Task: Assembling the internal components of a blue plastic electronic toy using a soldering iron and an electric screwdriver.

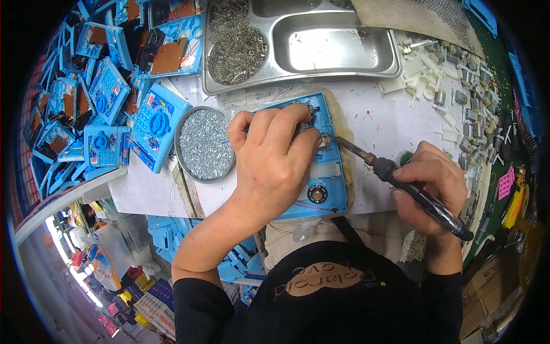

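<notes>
A blue plastic casing (339, 192) lies open on the table in front of me, with a round speaker (317, 194) and thin red wires inside. My left hand (269, 157) rests over its far left part. Its fingers are curled, with thumb and forefinger close together at small parts inside; what they pinch is hidden. My right hand (435, 186) is closed round the black handle of a soldering iron (385, 167). The iron slants to the left, and its tip is at the casing's right side, near the left thumb.
A round dish of small silvery screws (205, 144) stands left of the casing. Blue casings (157, 127) pile up at the left. Behind is a metal compartment tray (338, 71) with springs. White plastic parts and small motors (440, 97) lie at the right.
</notes>
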`<action>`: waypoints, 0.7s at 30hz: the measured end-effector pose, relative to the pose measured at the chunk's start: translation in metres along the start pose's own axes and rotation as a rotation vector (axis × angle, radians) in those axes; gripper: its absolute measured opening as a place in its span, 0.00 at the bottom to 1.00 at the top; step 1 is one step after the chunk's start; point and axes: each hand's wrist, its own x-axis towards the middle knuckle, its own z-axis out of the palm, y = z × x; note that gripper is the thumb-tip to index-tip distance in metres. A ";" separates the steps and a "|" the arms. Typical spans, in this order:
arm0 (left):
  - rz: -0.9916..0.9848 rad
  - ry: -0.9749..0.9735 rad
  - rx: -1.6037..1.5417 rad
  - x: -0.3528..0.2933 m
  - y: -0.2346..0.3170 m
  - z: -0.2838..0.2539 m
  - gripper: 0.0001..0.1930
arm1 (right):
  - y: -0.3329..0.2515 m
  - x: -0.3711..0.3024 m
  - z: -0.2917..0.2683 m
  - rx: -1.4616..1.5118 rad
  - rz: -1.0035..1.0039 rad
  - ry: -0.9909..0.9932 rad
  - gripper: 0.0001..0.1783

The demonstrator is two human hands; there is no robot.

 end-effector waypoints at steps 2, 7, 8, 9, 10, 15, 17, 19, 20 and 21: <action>0.002 0.004 0.008 0.000 0.000 0.000 0.12 | 0.001 0.000 0.001 -0.002 -0.002 -0.011 0.16; 0.006 0.006 0.006 0.000 0.000 0.001 0.12 | 0.000 0.003 0.002 -0.009 -0.012 -0.011 0.15; 0.008 0.005 0.007 0.000 0.000 0.001 0.12 | 0.000 0.003 0.003 -0.008 -0.013 -0.008 0.15; 0.008 0.004 0.009 0.000 0.000 0.001 0.12 | 0.000 0.004 0.002 -0.007 -0.013 -0.018 0.15; 0.007 0.004 0.006 0.000 0.000 0.001 0.12 | 0.000 0.005 0.002 -0.007 -0.012 -0.029 0.15; 0.011 0.006 0.006 -0.001 -0.001 0.002 0.11 | 0.001 0.003 0.002 0.001 0.001 -0.021 0.15; 0.008 0.000 0.011 0.000 0.000 0.001 0.11 | 0.002 0.001 0.001 0.007 -0.005 0.003 0.14; 0.004 -0.004 0.015 0.001 0.000 0.000 0.11 | 0.001 0.002 -0.001 -0.001 0.013 -0.002 0.14; 0.004 -0.006 0.016 0.001 0.000 0.000 0.11 | 0.000 0.002 -0.002 -0.006 0.023 -0.004 0.14; 0.005 -0.007 0.017 0.001 0.000 0.000 0.11 | 0.000 0.003 -0.003 -0.005 0.019 -0.005 0.14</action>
